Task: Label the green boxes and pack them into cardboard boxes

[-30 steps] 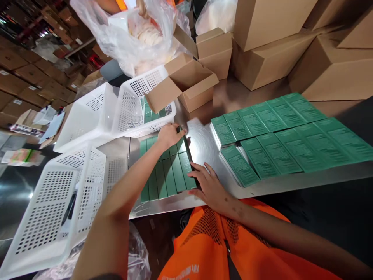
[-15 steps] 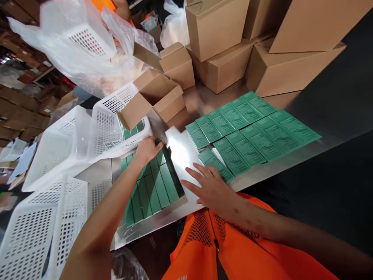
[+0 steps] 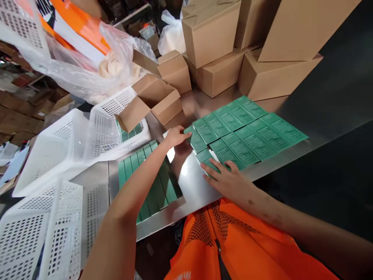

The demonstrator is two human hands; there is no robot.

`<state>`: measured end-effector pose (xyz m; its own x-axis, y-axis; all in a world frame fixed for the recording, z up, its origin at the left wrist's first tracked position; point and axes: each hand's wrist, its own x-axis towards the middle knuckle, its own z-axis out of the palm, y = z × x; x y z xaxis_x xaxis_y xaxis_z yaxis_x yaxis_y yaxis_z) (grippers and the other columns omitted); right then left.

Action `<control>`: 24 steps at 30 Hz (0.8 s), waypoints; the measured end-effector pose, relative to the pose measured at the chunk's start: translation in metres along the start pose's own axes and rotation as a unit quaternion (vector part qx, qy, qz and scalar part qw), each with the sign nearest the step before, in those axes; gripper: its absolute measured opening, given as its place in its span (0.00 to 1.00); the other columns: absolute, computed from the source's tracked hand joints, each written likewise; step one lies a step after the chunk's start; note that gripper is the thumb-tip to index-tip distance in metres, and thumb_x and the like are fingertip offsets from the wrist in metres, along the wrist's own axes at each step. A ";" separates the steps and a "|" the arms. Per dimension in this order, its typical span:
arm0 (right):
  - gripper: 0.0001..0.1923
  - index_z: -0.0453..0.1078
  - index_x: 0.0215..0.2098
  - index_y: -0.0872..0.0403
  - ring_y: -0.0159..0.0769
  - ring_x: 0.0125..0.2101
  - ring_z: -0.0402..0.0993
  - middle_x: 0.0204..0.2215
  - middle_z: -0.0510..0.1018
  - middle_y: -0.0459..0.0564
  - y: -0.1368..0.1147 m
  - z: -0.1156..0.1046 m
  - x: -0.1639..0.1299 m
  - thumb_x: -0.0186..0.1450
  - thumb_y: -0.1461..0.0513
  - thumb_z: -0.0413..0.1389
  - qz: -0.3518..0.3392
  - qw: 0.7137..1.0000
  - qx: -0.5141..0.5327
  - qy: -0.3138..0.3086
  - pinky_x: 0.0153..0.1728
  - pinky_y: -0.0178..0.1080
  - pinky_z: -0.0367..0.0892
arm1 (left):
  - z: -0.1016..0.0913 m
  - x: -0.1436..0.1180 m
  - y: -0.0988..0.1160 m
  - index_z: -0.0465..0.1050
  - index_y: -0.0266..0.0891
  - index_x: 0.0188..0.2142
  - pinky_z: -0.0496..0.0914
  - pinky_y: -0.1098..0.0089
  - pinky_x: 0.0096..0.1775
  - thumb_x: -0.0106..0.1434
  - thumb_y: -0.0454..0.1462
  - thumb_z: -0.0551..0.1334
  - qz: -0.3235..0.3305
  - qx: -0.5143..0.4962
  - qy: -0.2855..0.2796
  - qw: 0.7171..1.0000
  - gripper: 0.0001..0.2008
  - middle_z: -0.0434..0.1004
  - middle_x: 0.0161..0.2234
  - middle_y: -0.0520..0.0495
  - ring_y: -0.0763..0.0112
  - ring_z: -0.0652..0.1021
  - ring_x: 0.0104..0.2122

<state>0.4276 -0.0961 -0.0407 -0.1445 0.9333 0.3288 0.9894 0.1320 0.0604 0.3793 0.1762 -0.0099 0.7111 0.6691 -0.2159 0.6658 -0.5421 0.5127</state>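
Left hand (image 3: 175, 137) fingers touch a green box (image 3: 197, 140) at the row's end, right hand (image 3: 230, 179) flat, open on the nearest box (image 3: 208, 157). White baskets (image 3: 87, 136), cardboard boxes (image 3: 210, 31) around; print unreadable.

Flat green printed cartons (image 3: 247, 130) are laid face-up in 2 overlapping rows on the worktop; the nearest ends are touched by both hands.

Bare left hand (image 3: 175, 136) & right hand (image 3: 230, 181), no gloves, forearms uncovered w/ no sleeves, bright orange hi-vis vest (image 3: 233, 249), mesh panel at chest, dark zip down centre, white print near hem
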 end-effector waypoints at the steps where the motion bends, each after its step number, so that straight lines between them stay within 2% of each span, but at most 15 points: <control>1: 0.12 0.78 0.44 0.53 0.56 0.56 0.71 0.59 0.74 0.53 -0.002 0.000 -0.001 0.68 0.68 0.53 0.000 1.000 0.000 0.004 0.44 0.53 0.73 | 0.000 -0.002 -0.002 0.71 0.39 0.34 0.72 0.61 0.45 0.59 0.47 0.68 -0.006 -0.019 0.009 1.000 0.14 0.79 0.35 0.43 0.57 0.79 0.41; 5: 0.12 0.78 0.44 0.57 0.63 0.58 0.68 0.60 0.72 0.57 -0.010 0.005 -0.005 0.67 0.68 0.53 -0.026 0.999 0.030 -0.003 0.43 0.57 0.75 | -0.006 -0.013 -0.008 0.63 0.41 0.34 0.74 0.66 0.40 0.63 0.42 0.66 -0.019 -0.103 0.026 0.994 0.12 0.75 0.32 0.50 0.68 0.79 0.35; 8: 0.13 0.77 0.46 0.59 0.65 0.65 0.58 0.62 0.69 0.61 -0.019 0.012 -0.001 0.66 0.71 0.54 -0.051 0.992 0.118 0.002 0.49 0.59 0.74 | -0.023 -0.017 -0.011 0.63 0.42 0.36 0.75 0.69 0.36 0.63 0.40 0.65 -0.028 -0.114 0.026 0.993 0.11 0.75 0.32 0.53 0.72 0.79 0.32; 10: 0.15 0.74 0.50 0.59 0.60 0.69 0.50 0.63 0.67 0.62 -0.027 0.016 0.007 0.66 0.72 0.54 -0.050 0.972 0.228 0.023 0.55 0.56 0.72 | -0.039 -0.019 -0.014 0.66 0.42 0.36 0.75 0.68 0.36 0.61 0.41 0.66 -0.041 -0.080 0.030 0.995 0.11 0.75 0.31 0.53 0.69 0.79 0.33; 12: 0.16 0.72 0.53 0.58 0.51 0.71 0.45 0.64 0.66 0.62 -0.036 0.022 0.017 0.68 0.71 0.54 -0.036 0.934 0.352 0.047 0.60 0.50 0.68 | -0.053 -0.021 -0.017 0.70 0.42 0.35 0.75 0.65 0.40 0.57 0.41 0.68 -0.056 -0.020 0.034 0.998 0.10 0.76 0.29 0.52 0.64 0.80 0.35; 13: 0.16 0.72 0.54 0.58 0.48 0.71 0.45 0.64 0.65 0.62 -0.041 0.026 0.022 0.68 0.70 0.55 -0.026 0.913 0.403 0.054 0.62 0.49 0.66 | -0.058 -0.022 -0.019 0.72 0.41 0.34 0.74 0.63 0.43 0.55 0.40 0.68 -0.064 0.014 0.035 0.997 0.09 0.77 0.28 0.51 0.60 0.80 0.38; 15: 0.14 0.72 0.52 0.57 0.46 0.69 0.50 0.65 0.64 0.62 -0.050 0.033 0.031 0.69 0.68 0.56 -0.007 0.883 0.466 0.058 0.66 0.52 0.58 | -0.063 -0.025 -0.021 0.76 0.40 0.33 0.71 0.61 0.49 0.54 0.38 0.68 -0.077 0.082 0.034 0.993 0.07 0.80 0.31 0.46 0.54 0.80 0.44; 17: 0.12 0.73 0.50 0.56 0.47 0.68 0.56 0.66 0.64 0.62 -0.056 0.039 0.037 0.68 0.67 0.58 0.009 0.866 0.497 0.046 0.68 0.56 0.52 | -0.062 -0.029 -0.023 0.80 0.40 0.36 0.69 0.60 0.52 0.55 0.38 0.66 -0.086 0.136 0.033 0.986 0.09 0.83 0.36 0.42 0.51 0.79 0.49; 18: 0.12 0.73 0.50 0.56 0.47 0.67 0.57 0.66 0.63 0.62 -0.058 0.040 0.038 0.68 0.67 0.59 0.017 0.859 0.511 0.036 0.68 0.56 0.51 | -0.061 -0.031 -0.024 0.80 0.39 0.39 0.69 0.61 0.52 0.56 0.39 0.64 -0.088 0.157 0.034 0.983 0.12 0.83 0.38 0.41 0.50 0.78 0.50; 21: 0.13 0.72 0.50 0.55 0.44 0.68 0.54 0.67 0.61 0.60 -0.059 0.039 0.037 0.67 0.69 0.58 0.027 0.833 0.553 0.003 0.63 0.46 0.66 | -0.060 -0.033 -0.024 0.81 0.40 0.46 0.71 0.63 0.49 0.60 0.42 0.60 -0.088 0.200 0.027 0.975 0.17 0.84 0.41 0.42 0.53 0.79 0.49; 24: 0.14 0.72 0.50 0.56 0.43 0.70 0.50 0.67 0.61 0.59 -0.056 0.034 0.035 0.68 0.71 0.55 0.011 0.820 0.572 -0.013 0.58 0.39 0.72 | -0.062 -0.031 -0.022 0.83 0.39 0.41 0.72 0.64 0.46 0.59 0.42 0.61 -0.093 0.234 0.003 0.968 0.16 0.84 0.39 0.43 0.53 0.80 0.45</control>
<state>0.3676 -0.0598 -0.0649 -0.1396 0.9446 0.2971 0.3588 0.3279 -0.8739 0.3287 0.1992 0.0365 0.5681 0.7800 -0.2622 0.8130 -0.5814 0.0321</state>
